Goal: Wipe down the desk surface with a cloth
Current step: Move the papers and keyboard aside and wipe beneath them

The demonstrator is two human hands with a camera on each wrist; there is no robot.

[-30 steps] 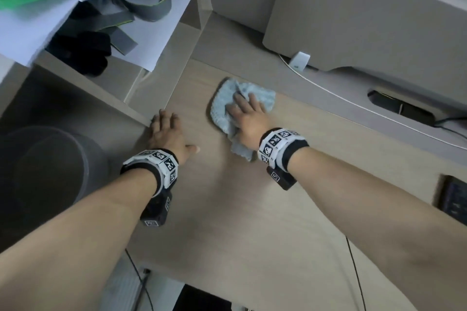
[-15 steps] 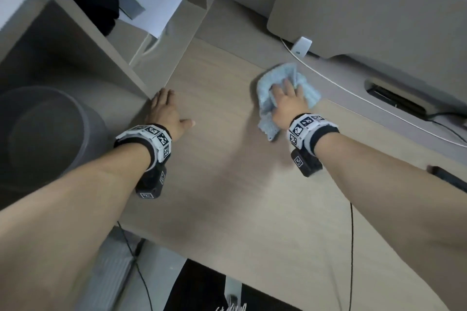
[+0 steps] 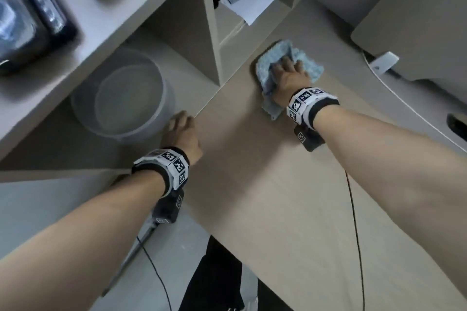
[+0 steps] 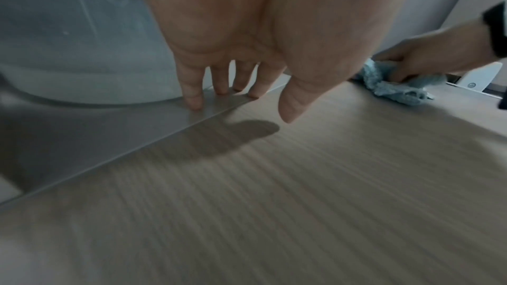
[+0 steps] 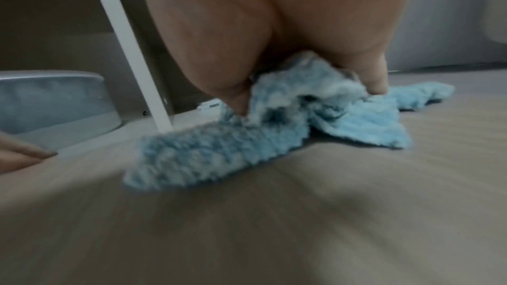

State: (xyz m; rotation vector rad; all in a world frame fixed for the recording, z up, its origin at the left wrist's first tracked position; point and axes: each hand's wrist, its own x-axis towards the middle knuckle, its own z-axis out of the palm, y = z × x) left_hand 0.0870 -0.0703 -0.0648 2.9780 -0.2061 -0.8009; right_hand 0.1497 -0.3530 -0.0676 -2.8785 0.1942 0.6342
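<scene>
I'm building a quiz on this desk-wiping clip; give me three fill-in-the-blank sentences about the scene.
1. The fluffy cloth under the right hand is light ____.
2. The left hand rests on the wooden desk beside a round grey ____.
3. The hand holding no cloth is the ____ one.

Missing words: blue; bin; left

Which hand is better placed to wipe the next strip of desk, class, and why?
Right. The right hand already presses the cloth flat on the desk. The left hand holds nothing; its fingertips rest at the desk's left edge.
</scene>
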